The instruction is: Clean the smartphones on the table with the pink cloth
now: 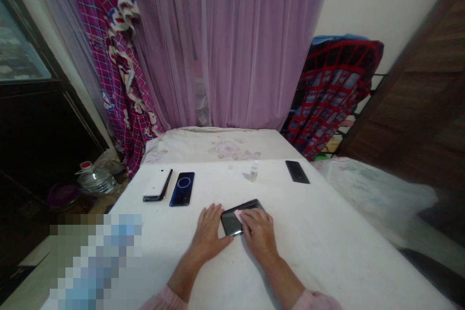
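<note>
A dark glossy phone [231,223] lies tilted on the white tablecloth between my hands. My left hand [209,236] rests flat at its left edge, fingers stretched and the thumb along the near edge. Over the right part of the phone, my right hand [259,233] has its fingers bent together, pressing a small pink cloth [239,215] against the surface. Part of the phone is hidden under that hand. Beyond it stands a small white bottle [254,172].
A blue phone [182,189] and a stack of phones with a white one on top [157,184] lie at the left. Another dark phone [297,172] is at the back right. The white table [319,252] ends near purple curtains [250,48].
</note>
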Demonstrator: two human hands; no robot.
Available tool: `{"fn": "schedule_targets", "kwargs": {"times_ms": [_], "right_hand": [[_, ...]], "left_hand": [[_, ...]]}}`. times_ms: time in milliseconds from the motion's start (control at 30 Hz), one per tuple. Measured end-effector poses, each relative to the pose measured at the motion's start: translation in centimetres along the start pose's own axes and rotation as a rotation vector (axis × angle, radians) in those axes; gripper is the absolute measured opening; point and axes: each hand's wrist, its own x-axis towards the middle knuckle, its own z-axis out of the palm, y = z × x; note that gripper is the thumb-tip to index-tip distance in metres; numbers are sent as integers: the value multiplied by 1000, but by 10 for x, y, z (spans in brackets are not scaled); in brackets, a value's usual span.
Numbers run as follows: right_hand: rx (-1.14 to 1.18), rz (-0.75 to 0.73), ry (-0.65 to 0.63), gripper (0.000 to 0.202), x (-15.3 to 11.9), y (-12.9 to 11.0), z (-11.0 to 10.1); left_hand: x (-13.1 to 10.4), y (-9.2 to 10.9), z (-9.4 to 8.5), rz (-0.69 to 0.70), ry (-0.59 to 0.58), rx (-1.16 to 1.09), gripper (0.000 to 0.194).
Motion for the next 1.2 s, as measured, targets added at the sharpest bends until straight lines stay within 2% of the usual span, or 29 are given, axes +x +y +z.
{"fn": "schedule_targets", "kwargs": {"times_ms": [167, 467, 633, 733, 900, 967, 1200], "right_hand": [[91, -49, -94, 27, 2, -13, 4], [-110, 141, -38, 26, 20, 22, -2], [-172, 226, -4, 23, 26, 33, -3], [-178, 233, -10, 23, 30, 29, -1], [-105, 115, -98, 25, 32, 6, 4], [-93, 105, -108, 25, 32, 4, 5], [-164, 242, -66, 22, 39, 35, -3]], "left_hand": [[0, 0, 0, 6, -3, -2, 66], [-1, 4, -6, -12, -46, -7, 69], [0, 6, -8, -22, -68, -5, 70], [0, 5, -7, -24, -66, -1, 70], [0, 3, -4, -13, -42, -2, 68], [0, 2, -3, -6, -29, -7, 67], [0, 1, -3, 4, -21, -6, 67]]}}
